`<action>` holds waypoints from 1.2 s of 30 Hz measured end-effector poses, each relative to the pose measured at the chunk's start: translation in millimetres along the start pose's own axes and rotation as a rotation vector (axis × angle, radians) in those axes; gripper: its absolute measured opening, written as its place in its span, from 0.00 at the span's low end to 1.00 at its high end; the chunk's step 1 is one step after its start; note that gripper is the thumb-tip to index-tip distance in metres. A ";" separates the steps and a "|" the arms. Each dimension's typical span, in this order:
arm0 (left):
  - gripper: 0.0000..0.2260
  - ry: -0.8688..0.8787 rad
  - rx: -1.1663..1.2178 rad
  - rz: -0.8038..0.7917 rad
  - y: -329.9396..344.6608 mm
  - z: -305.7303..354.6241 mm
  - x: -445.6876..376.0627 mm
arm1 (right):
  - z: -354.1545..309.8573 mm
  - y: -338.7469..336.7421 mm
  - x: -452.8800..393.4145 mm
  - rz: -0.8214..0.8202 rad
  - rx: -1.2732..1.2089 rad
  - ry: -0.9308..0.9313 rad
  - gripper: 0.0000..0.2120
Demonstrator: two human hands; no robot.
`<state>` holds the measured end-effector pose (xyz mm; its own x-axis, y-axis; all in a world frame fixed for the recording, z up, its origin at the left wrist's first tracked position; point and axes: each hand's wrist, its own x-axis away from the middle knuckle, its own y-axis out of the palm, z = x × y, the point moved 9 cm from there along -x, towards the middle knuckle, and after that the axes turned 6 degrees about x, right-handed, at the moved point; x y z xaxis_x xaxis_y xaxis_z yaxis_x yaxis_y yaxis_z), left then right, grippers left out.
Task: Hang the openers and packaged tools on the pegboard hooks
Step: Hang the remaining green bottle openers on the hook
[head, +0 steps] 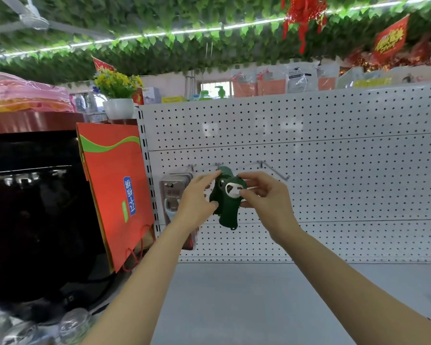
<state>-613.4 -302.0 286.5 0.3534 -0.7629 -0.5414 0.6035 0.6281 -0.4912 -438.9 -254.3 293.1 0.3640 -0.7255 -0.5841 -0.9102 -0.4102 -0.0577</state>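
White pegboard (334, 158) runs bare to the right; its left edge meets an orange paper bag (115, 185). Grey shelf (246, 295) below lies open. Packaged tools (173, 192) hang left of centre, beside an empty hook (274, 170). Green openers (227, 197) sit between both hands at the middle hook, seemingly hooked on. Left hand (197, 197) pinches their left edge; right hand (264, 192) pinches the front opener.

Bright even shop light, ceiling strip light (144, 36) glaring, edges bowed, corners perhaps motion-blurred
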 end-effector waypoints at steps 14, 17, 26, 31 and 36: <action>0.41 0.085 -0.246 -0.265 -15.9 22.5 10.3 | 16.6 25.3 -18.9 0.094 -0.007 0.000 0.17; 0.41 0.088 -0.254 -0.279 -11.5 21.1 7.8 | 23.4 22.1 -22.5 0.128 0.010 0.017 0.15; 0.37 0.141 -0.331 -0.302 -0.4 25.3 -1.2 | 43.0 20.5 -36.9 0.145 0.101 0.059 0.15; 0.36 0.152 -0.330 -0.305 1.3 21.0 -3.9 | 45.1 21.7 -37.1 0.147 0.129 0.053 0.14; 0.35 0.156 -0.322 -0.265 3.0 15.5 5.8 | 42.1 8.1 -23.6 0.188 0.257 -0.003 0.12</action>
<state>-598.4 -306.9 292.5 0.0901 -0.8872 -0.4525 0.3967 0.4487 -0.8008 -463.1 -217.3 272.3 0.1841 -0.7739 -0.6059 -0.9818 -0.1157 -0.1505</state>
